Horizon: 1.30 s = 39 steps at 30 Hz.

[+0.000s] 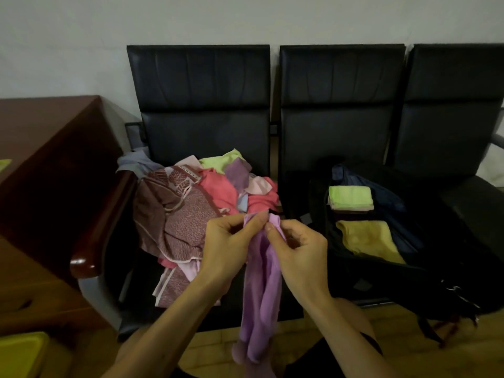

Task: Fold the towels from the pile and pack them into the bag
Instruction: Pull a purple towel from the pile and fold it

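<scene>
A lilac towel (261,290) hangs down in front of me, bunched lengthwise. My left hand (229,246) pinches its top edge, and my right hand (297,249) pinches the same edge right beside it. Behind the hands, a pile of towels (196,205) in pink, maroon, green and purple lies on the left black seat. On the middle seat an open black bag (425,271) holds a folded light-green towel (350,197) on a small stack and a folded mustard-yellow towel (368,240).
Three black padded chairs (341,105) stand in a row against a pale wall. A dark wooden desk (54,170) is at the left, with a glossy wooden armrest (106,227) beside the pile. A yellow object (21,353) sits at the bottom left.
</scene>
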{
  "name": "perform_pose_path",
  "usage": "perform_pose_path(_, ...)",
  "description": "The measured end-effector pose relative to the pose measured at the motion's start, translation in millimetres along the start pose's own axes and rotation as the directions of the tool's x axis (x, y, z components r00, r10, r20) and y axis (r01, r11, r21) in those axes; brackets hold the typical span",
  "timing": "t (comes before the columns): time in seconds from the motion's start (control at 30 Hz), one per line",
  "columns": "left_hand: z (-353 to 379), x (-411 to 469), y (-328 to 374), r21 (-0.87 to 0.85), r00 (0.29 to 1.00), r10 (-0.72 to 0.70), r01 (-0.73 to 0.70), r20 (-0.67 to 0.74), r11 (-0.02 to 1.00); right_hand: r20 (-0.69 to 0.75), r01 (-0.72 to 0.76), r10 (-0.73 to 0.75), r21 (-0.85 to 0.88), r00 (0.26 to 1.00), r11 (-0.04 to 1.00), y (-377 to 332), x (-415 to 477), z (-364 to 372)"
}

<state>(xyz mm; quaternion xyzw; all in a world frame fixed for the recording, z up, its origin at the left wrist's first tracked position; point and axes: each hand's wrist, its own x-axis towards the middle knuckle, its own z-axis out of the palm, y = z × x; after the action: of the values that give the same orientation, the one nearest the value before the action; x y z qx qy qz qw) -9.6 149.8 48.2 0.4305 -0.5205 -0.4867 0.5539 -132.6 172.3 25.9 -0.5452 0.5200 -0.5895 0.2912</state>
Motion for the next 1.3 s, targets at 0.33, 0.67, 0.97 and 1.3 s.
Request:
perform_pose_path(0.33, -4, -2, -1, 0.132, 0.994, 0.085, -0.092, 0.064, 0.987, 0.228, -0.143, 0.123, 0.074, 0.966, 0.987, -2, 1, -4)
perform_pose_path(0.67, -13, 13, -4, 0.418, 0.978, 0.133, -0.188, 0.158, 0.889, 0.346, -0.144, 0.083, 0.156, 0.935, 0.977, -4, 13, -18)
perform_pose_path(0.97, -12, 27, 27, 0.375, 0.958, 0.144, -0.232, 0.248, 0.898, 0.415, -0.211, 0.217, -0.06, 0.883, 0.976, 24, 43, -39)
perform_pose_path(1.3, -43, 41, 61, 0.427, 0.941, 0.249, -0.327, 0.229, 0.843, 0.364, -0.372, 0.259, 0.287, 0.895, 0.883, -7, 67, -65)
